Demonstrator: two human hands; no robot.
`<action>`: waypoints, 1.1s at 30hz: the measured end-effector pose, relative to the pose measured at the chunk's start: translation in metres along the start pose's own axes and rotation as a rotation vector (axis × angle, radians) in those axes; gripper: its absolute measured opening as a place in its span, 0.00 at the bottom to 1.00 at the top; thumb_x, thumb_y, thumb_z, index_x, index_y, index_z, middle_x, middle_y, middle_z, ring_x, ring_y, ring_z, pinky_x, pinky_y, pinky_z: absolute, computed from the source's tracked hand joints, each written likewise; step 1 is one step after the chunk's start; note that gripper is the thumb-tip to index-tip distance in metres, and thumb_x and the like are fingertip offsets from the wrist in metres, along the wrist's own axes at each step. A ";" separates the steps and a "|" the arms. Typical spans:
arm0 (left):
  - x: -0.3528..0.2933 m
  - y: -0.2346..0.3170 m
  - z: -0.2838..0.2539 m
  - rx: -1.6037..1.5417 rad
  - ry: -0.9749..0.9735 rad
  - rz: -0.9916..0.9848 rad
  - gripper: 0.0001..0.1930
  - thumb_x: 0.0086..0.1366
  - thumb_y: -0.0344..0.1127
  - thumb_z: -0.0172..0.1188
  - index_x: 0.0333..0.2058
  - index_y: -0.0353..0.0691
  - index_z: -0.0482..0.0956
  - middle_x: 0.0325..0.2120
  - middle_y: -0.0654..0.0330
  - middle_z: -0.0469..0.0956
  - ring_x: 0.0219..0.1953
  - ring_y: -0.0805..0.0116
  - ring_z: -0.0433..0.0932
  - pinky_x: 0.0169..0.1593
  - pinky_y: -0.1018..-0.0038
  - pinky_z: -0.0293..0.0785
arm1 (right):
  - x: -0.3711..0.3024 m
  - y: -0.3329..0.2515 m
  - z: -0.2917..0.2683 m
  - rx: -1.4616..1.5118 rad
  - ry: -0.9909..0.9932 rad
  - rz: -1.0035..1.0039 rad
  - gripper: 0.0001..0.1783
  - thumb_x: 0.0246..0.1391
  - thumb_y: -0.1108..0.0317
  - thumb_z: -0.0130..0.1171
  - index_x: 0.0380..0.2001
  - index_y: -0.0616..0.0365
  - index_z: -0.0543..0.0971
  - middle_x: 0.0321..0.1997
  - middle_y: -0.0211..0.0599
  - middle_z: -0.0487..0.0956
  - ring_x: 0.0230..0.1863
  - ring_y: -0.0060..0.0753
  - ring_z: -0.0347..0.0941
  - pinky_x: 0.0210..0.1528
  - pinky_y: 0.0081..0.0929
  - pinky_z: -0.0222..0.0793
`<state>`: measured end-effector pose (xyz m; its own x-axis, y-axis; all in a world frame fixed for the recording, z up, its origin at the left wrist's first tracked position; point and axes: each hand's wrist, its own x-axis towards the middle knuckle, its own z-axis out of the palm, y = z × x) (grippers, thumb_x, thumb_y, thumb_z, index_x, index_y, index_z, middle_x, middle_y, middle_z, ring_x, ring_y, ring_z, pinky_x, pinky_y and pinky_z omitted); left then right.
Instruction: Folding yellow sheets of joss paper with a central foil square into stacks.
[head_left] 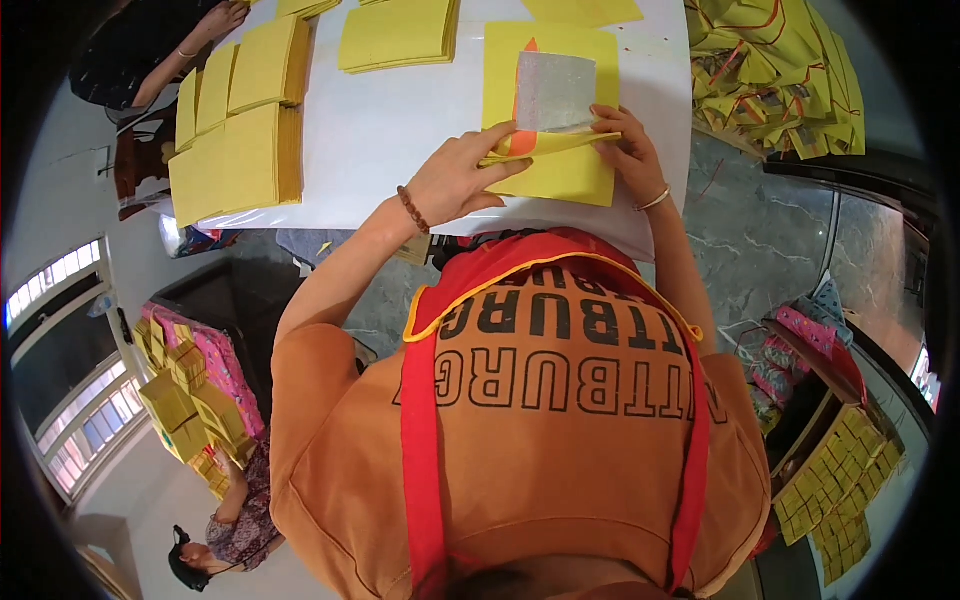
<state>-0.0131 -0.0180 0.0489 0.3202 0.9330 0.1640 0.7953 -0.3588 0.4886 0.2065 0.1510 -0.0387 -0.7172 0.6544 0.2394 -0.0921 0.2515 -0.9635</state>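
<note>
Folding the near edge of a yellow paper sheet (560,170), the person works with both hands at the white worktop (400,130). The left hand (455,180) lies flat on the lower left part of the sheet, and its fingers (500,140) press on the turned-up edge; this grip is closed on the paper fold. The right hand (625,145) holds the same fold from the other side, with its fingertips pinched on the edge, so this grip is also closed on the sheet. A beaded bracelet (412,210) is on the left wrist and a thin bangle (655,198) on the right wrist.

The sheet lies at the near edge of the worktop, just in front of the person. On its upper half there is a silver foil square (555,90) over an orange mark (525,100); the fold seems to show orange inside, but this is hard to see.

Stacks of yellow paper (245,120) stand on the left side of the worktop, and another stack (400,35) is further back. A heap of folded yellow papers (775,75) lies at the right, beside the worktop. Another person's hand (225,20) rests at the far left corner.
</note>
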 end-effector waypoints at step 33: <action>0.017 -0.025 0.026 0.101 0.409 -0.244 0.29 0.51 0.39 0.57 0.52 0.39 0.62 0.48 0.45 0.65 0.45 0.48 0.68 0.43 0.61 0.66 | 0.003 -0.003 -0.003 -0.206 -0.046 -0.030 0.12 0.41 0.68 0.59 0.34 0.51 0.77 0.50 0.35 0.74 0.58 0.39 0.61 0.61 0.37 0.48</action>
<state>-0.0140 0.0056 0.0173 -0.0944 0.9168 0.3880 0.8745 -0.1098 0.4724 0.2072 0.1545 -0.0351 -0.7478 0.6121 0.2572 0.0257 0.4138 -0.9100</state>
